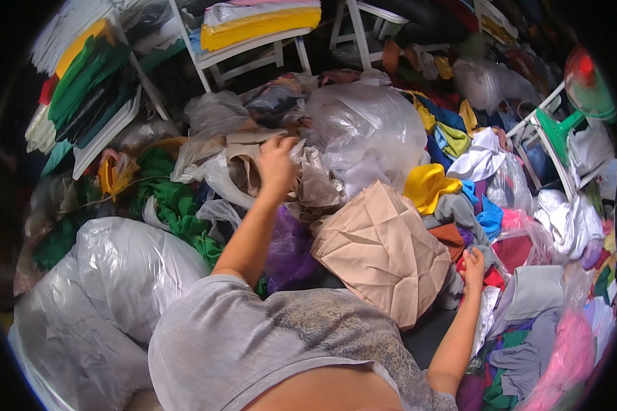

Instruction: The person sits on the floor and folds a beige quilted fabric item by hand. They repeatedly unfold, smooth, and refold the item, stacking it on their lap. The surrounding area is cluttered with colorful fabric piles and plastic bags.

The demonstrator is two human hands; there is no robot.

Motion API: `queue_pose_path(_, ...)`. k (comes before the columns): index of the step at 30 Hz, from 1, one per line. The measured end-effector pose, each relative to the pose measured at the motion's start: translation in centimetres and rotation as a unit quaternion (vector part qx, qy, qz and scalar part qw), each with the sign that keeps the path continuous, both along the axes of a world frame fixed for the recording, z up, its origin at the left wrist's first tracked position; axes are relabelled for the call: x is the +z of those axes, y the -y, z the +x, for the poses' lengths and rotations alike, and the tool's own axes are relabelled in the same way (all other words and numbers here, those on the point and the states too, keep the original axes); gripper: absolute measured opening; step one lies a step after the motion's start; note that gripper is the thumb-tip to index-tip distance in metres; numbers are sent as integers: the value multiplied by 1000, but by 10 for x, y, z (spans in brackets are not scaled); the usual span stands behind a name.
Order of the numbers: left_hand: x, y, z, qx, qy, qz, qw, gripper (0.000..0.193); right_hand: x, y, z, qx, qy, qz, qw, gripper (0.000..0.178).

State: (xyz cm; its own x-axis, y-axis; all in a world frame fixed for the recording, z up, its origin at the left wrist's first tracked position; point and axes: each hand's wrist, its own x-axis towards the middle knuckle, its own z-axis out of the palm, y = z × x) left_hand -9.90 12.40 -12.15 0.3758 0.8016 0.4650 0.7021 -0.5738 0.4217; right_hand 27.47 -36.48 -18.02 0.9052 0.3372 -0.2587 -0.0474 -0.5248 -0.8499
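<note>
My left hand (278, 163) reaches forward onto crumpled beige cloth (243, 149) that lies partly in a clear plastic bag. Its fingers bend down and look closed on the cloth, though their tips are partly hidden. In front of my body a stack of folded, creased beige cloth (384, 250) rests on the pile. To the right of that stack, my right hand (472, 268) hovers with fingers loosely curled and apart, holding nothing I can see. Grey cloth (459, 214) and a red cloth (492, 277) lie close by it.
A large filled plastic bag (123, 281) stands at my left. Puffed clear plastic (370, 123) lies ahead. White chairs (253, 49) bear folded cloth at the back. A green fan (586, 89) stands far right. Mixed cloth, including a yellow piece (428, 186), heaps all around.
</note>
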Motion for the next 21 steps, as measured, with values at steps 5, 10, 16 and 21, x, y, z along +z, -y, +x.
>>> queue_pose_path(5, -19, -54, -93, 46, -158, 129, 978, 30, 18, 5, 3, -17, 7, 18, 1000, 58)
queue_pose_path(10, 39, -70, -81, -3, 13, -27, 1000, 21, 39, 2, -6, -15, 13, 51, 999, 52)
queue_pose_path(16, 173, -36, -15, -124, 100, -80, 984, 22, 97, -24, -25, 21, 57, 110, 992, 43)
queue_pose_path(21, 224, 27, 32, -249, -22, -112, 962, 25, 149, -81, -73, 120, 95, 210, 966, 42)
